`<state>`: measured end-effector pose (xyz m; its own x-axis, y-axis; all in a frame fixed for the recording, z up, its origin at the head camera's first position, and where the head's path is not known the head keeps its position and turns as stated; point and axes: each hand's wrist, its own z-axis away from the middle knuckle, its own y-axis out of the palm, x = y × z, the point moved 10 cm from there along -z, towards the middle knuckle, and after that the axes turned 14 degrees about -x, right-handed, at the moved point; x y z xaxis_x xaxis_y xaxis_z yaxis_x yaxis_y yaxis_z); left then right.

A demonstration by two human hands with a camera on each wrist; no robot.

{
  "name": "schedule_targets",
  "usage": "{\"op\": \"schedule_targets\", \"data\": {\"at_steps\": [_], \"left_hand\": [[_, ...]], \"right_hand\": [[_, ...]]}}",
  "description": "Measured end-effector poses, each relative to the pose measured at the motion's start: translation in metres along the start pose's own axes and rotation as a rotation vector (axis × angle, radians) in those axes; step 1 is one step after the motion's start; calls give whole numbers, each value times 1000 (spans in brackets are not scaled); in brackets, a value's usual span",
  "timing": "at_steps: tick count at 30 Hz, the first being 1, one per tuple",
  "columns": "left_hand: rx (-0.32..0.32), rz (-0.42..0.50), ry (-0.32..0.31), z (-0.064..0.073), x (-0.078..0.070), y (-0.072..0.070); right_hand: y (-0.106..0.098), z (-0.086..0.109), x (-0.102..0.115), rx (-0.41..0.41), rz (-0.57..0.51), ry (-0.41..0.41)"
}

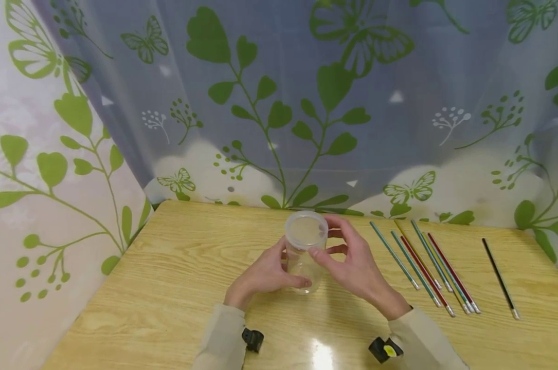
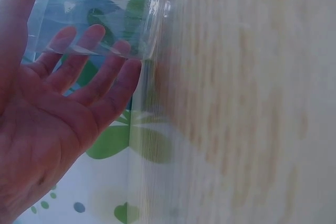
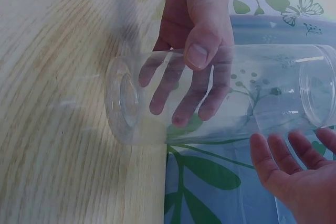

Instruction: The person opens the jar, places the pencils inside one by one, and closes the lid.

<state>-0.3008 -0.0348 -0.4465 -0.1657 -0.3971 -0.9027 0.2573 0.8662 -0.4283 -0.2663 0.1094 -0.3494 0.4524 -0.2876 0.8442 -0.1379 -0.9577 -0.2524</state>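
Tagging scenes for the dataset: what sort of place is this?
Probably an indoor tabletop filming setup: a wood-grain table, a leaf-and-butterfly curtain-like backdrop hanging right behind it, and pencils laid out on top.

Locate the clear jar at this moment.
In the head view, the clear jar is just right of centre, between the person's left hand and right hand, left of the cluster of pencils.

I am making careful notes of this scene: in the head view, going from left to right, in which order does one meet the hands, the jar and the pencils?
Left hand, clear jar, right hand, group of coloured pencils, black pencil lying apart.
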Motion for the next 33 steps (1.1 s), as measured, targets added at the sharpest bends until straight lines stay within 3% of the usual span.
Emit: {"op": "schedule_targets", "data": {"at_steps": [9,21,30,33], "left_hand": [[-11,-12,-4,1,2,-1],[3,-6,15,0,-1,0],[6,-15,16,-1,-1,0],[0,-22,13,-1,-1,0]], "right_hand": [[1,-1,-5,-38,31,55],[1,-1,-2,10,25,3],[1,-1,-8,-15,71,101],[2,-2,-6,-32,104,99]]}}
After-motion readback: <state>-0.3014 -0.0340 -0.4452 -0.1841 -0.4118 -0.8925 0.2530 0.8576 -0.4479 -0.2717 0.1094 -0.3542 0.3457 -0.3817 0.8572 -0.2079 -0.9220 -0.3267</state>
